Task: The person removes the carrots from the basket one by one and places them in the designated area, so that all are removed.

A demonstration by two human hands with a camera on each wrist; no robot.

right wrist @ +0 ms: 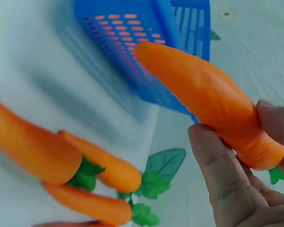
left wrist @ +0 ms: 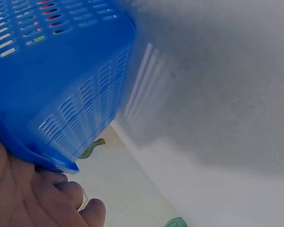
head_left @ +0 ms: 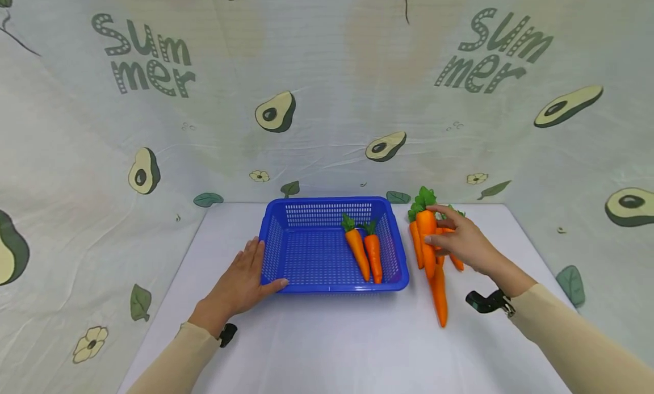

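Observation:
My right hand pinches a carrot with a green leafy top between thumb and fingers. In the right wrist view that carrot is off the table, its tip toward the basket. Below and behind it, several more carrots lie in a loose pile right of the basket. At the left, my left hand rests against the near left corner of the blue plastic basket, fingers straight along its rim. Two carrots lie inside the basket, at its right side.
A white table bears the basket and the pile. Behind and at both sides hangs a pale cloth printed with avocados, leaves and lettering. Each wrist wears a dark strap.

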